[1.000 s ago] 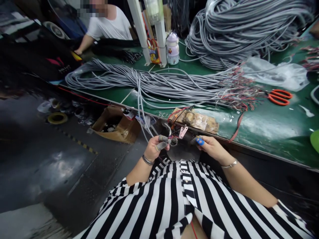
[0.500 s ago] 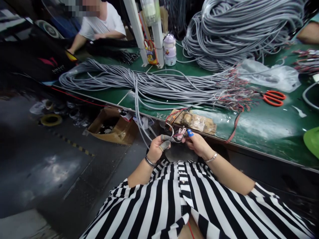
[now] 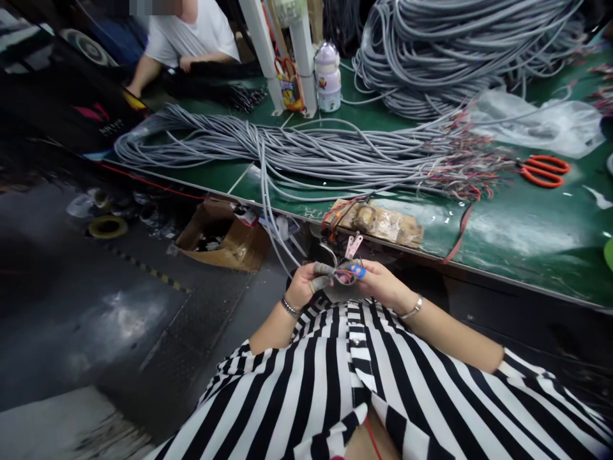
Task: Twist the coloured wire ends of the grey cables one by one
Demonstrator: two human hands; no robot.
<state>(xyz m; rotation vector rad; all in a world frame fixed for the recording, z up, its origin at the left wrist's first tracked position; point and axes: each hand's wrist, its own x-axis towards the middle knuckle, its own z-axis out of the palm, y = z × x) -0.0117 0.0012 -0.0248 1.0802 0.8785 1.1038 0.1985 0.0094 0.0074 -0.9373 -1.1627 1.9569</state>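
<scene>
My left hand (image 3: 305, 284), its fingertips wrapped in greyish covers, is closed on the end of a grey cable (image 3: 276, 233) that runs down over the table edge. Thin red and dark wires (image 3: 343, 273) fan out of that end between my hands. With a blue cover on its thumb, my right hand (image 3: 383, 285) pinches the wires' other ends. A pale pink clip (image 3: 353, 246) stands just beyond my fingertips at the table edge. Behind it a tape-wrapped wooden block (image 3: 390, 225) lies on the table, with red and black leads beside it.
A long bundle of grey cables (image 3: 325, 150) with stripped coloured ends crosses the green table (image 3: 527, 236). Orange-handled scissors (image 3: 544, 171), a plastic bag (image 3: 541, 121) and a large cable coil (image 3: 454, 51) lie beyond. A cardboard box (image 3: 223, 243) stands below; a co-worker (image 3: 191, 38) sits across.
My right hand has moved slightly down, away from the pink clip, and now pinches the wires near my left hand. The view has shifted a little, and the clip stands free of my fingers.
</scene>
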